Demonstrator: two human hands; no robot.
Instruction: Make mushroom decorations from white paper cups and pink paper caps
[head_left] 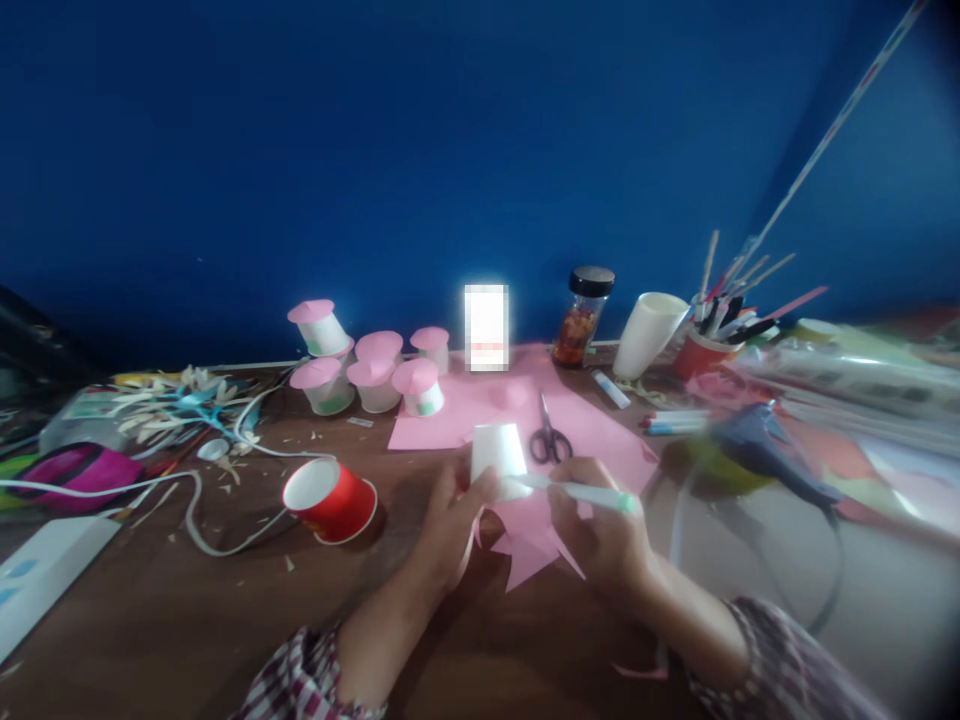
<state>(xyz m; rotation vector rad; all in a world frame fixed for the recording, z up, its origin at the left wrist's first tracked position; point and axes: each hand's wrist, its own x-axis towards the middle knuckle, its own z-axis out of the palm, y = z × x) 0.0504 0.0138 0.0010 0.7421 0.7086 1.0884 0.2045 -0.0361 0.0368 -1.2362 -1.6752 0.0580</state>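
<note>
My left hand (457, 515) is closed round a small white paper cup (496, 450), its narrow end up. In my right hand (600, 520) is a marker pen (581, 490) with a pale green end; its tip meets the cup's side. Cut pieces of pink paper (525, 555) lie under both hands. Just beyond them, dark-handled scissors (551, 440) rest on a pink paper sheet (480, 405). To the left, a red paper cup (334, 500) stands tilted in view, its white inside showing.
Several white cups with pink paper tops (375, 370) stand at the back left. A dark-lidded jar (583, 315), a white cup (649, 335) and a red pen cup (705, 350) line the back right. A glue gun (780, 450) lies right; white cables (199, 510) and a power strip (56, 570) lie left.
</note>
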